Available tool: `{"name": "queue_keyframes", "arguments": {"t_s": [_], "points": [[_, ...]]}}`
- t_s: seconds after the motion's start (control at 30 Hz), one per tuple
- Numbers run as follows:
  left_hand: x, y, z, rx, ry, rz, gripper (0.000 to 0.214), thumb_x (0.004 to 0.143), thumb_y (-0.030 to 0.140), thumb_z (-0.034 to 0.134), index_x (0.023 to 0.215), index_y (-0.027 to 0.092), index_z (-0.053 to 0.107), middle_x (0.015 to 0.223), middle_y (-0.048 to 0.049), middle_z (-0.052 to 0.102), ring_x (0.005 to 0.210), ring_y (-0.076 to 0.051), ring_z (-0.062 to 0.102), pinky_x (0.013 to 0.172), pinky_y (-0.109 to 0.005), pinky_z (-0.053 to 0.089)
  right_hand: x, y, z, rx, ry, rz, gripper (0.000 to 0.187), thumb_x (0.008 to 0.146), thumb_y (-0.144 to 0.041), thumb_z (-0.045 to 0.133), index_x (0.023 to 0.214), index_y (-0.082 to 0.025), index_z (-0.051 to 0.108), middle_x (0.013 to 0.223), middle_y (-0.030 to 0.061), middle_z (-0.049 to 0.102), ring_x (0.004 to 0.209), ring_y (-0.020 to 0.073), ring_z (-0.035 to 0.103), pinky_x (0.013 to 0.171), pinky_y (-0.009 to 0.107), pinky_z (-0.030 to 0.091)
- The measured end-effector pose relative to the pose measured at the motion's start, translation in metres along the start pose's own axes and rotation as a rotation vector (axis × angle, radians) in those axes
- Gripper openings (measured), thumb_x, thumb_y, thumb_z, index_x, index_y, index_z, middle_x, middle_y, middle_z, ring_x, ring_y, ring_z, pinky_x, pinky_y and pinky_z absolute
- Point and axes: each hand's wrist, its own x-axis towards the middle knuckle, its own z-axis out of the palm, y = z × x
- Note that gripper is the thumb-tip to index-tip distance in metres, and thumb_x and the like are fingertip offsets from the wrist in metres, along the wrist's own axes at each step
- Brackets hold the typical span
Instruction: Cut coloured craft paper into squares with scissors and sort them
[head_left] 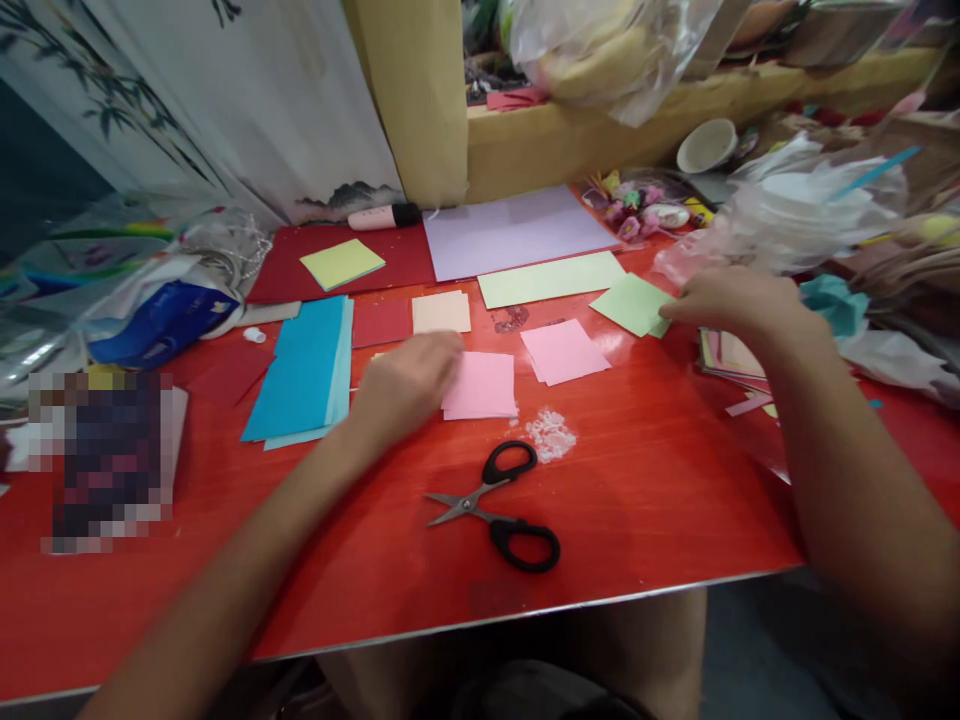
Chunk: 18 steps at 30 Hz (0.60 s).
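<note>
My right hand point(739, 305) reaches to the right side of the table, its fingers closed at the corner of light green paper squares point(634, 304). My left hand point(412, 380) is curled beside a small stack of pink paper squares point(484, 385), fingertips at its left edge. What those fingers hold, if anything, is hidden. Another set of pink paper squares point(564, 350) lies between the hands. Nearer the table edge rest black-handled scissors point(469, 505) with blades apart, next to a little pile of white crumbs point(551, 435).
Blue paper sheets point(304, 370), a dark red square point(382, 323) and cream squares point(441, 312) lie left of centre. Behind are a lavender sheet point(517, 235), a pale green strip point(551, 280) and yellow squares point(343, 264). Plastic bags point(817, 215) and clutter crowd the right.
</note>
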Motion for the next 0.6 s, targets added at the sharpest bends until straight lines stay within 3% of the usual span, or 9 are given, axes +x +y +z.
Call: {"name": "queue_keyframes", "arguments": {"t_s": [0.1,0.17,0.23,0.33,0.6], "points": [[-0.003,-0.053,0.000,0.006,-0.072,-0.288,0.022,0.091,0.029,0.042,0.103,0.019,0.058,0.108,-0.0075,0.065,0.102,-0.021,0.060,0.085,-0.033,0.047,-0.013,-0.009,-0.008,-0.001,0.066,0.176,0.048,0.078,-0.041,0.050,0.114,-0.010,0.061,0.118,0.0230,0.058,0.102,0.0364,0.056,0.070,0.039,0.039],[-0.009,-0.083,0.003,0.010,-0.157,-0.352,0.028,0.089,0.034,0.046,0.110,0.021,0.056,0.118,-0.0087,0.061,0.111,-0.023,0.055,0.092,-0.037,0.044,-0.021,-0.016,-0.015,0.019,0.125,0.206,0.048,0.083,-0.037,0.044,0.115,-0.006,0.060,0.116,0.0257,0.058,0.102,0.0343,0.056,0.068,0.037,0.036],[-0.015,-0.102,0.006,-0.009,-0.251,-0.351,0.034,0.087,0.039,0.047,0.115,0.020,0.055,0.125,-0.0096,0.058,0.119,-0.025,0.049,0.096,-0.040,0.040,-0.027,-0.024,-0.020,0.032,0.139,0.146,0.045,0.085,-0.034,0.040,0.111,-0.004,0.062,0.112,0.0270,0.060,0.099,0.0324,0.058,0.065,0.036,0.033],[-0.020,-0.111,0.009,-0.037,-0.348,-0.347,0.038,0.088,0.043,0.045,0.115,0.020,0.056,0.121,-0.0088,0.061,0.113,-0.025,0.054,0.092,-0.039,0.042,-0.036,-0.039,-0.024,0.042,0.149,0.071,0.042,0.085,-0.032,0.039,0.104,-0.005,0.065,0.105,0.0264,0.063,0.092,0.0314,0.059,0.061,0.035,0.030],[-0.016,-0.110,0.006,-0.071,-0.365,-0.391,0.037,0.089,0.044,0.042,0.112,0.024,0.063,0.115,-0.0036,0.065,0.103,-0.023,0.061,0.086,-0.033,0.045,-0.060,-0.071,-0.022,0.015,0.273,-0.133,0.043,0.087,-0.030,0.034,0.095,-0.008,0.069,0.088,0.0214,0.067,0.074,0.0279,0.060,0.052,0.031,0.026]]}}
